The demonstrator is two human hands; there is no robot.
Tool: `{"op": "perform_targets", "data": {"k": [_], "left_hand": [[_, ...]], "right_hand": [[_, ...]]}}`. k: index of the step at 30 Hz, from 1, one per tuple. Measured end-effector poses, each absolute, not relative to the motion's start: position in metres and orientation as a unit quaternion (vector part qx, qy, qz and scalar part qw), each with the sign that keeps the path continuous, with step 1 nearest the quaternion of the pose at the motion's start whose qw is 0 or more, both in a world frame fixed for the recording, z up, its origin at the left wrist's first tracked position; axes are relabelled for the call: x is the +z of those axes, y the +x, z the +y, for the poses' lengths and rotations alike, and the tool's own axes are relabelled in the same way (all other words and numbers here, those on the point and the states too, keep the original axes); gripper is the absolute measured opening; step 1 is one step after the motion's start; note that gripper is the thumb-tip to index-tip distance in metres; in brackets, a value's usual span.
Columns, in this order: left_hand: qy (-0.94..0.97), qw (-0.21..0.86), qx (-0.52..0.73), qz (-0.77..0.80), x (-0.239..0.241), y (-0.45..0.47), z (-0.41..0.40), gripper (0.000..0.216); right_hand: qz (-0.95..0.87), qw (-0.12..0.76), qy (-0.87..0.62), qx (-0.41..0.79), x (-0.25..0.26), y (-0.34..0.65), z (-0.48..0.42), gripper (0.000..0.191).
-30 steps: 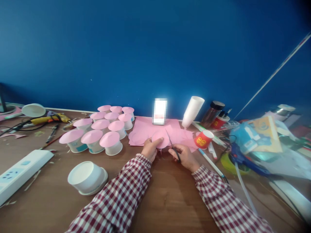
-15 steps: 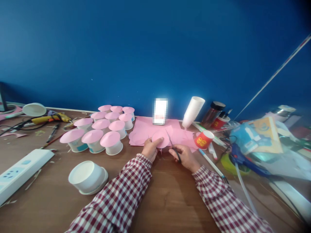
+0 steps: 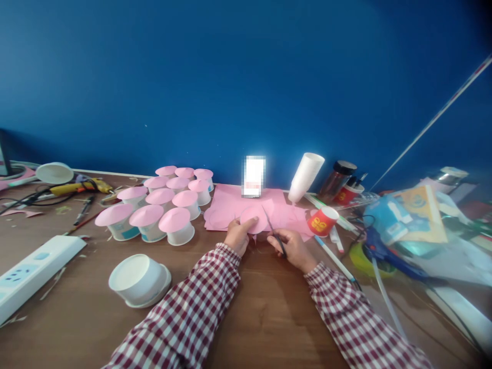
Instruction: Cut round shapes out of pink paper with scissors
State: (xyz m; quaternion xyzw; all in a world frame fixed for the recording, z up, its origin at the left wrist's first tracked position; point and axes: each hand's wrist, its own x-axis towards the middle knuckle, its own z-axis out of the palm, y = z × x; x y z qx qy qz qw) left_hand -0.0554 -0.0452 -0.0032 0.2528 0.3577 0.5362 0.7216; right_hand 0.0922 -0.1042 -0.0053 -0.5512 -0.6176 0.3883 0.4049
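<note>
My left hand (image 3: 237, 236) pinches a round pink paper piece (image 3: 254, 219), thumb on top of it. My right hand (image 3: 292, 247) is closed round the handles of small dark scissors (image 3: 271, 228), whose blades point up and left against the right edge of the paper piece. Both hands hover over the wooden table (image 3: 253, 318), just in front of a stack of pink paper sheets (image 3: 230, 202). Both sleeves are red and white check.
Several upturned white cups with pink paper tops (image 3: 159, 207) stand at the left. A plain upturned white bowl (image 3: 138, 280) lies nearer. A white power strip (image 3: 31, 269) is far left. A red paper cup (image 3: 321, 221), a cup stack (image 3: 306, 177) and cluttered bags (image 3: 407, 225) fill the right.
</note>
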Motion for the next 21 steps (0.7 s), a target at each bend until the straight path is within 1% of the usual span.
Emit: {"op": "perform_targets", "data": {"k": [7, 14, 21], "left_hand": [[0.269, 0.723, 0.537, 0.34, -0.0052, -0.0556, -0.0444, 0.03], [0.285, 0.719, 0.508, 0.379, -0.0018, -0.0567, -0.0459, 0.026], [0.271, 0.732, 0.503, 0.371, 0.0016, -0.0572, -0.0466, 0.026]], "right_hand": [[-0.614, 0.41, -0.547, 0.394, -0.0084, 0.0928, -0.1033, 0.034], [-0.609, 0.409, -0.543, 0.409, -0.0141, 0.0963, -0.1005, 0.034], [-0.61, 0.411, -0.538, 0.411, -0.0127, 0.0955, -0.1013, 0.03]]}}
